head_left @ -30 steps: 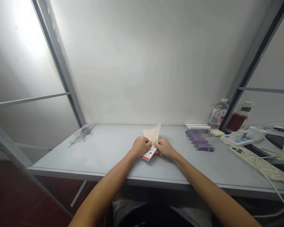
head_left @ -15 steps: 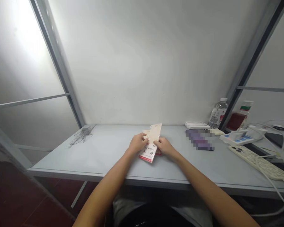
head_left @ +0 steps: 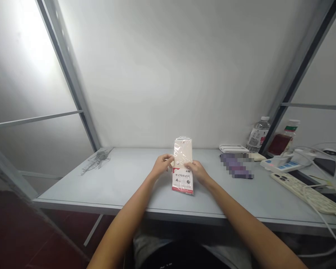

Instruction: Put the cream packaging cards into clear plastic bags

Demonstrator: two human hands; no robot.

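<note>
A ruler set packet (head_left: 183, 180), cream above with a white and red printed label below and a clear plastic wrapper round it, is held up over the desk. My right hand (head_left: 197, 172) is closed on its right edge, thumb lying across the front. At the left edge is my left hand (head_left: 162, 165), its fingers bent in a pinch on a cream edge that shows just behind the front packet. Most of whatever lies behind is hidden.
On the grey desk (head_left: 128, 186), a drawn pattern marks the left end. To the right lie a purple item (head_left: 236, 166), a white box (head_left: 233, 149), a power strip (head_left: 282, 163), a phone in a cream case (head_left: 305, 192) and loose cables. Two bottles (head_left: 259, 134) stand behind.
The tilted front packet has turned upright and now faces me squarely. The second packet, whose cream and red parts showed behind it, is now almost wholly covered. My left hand has shifted slightly left.
</note>
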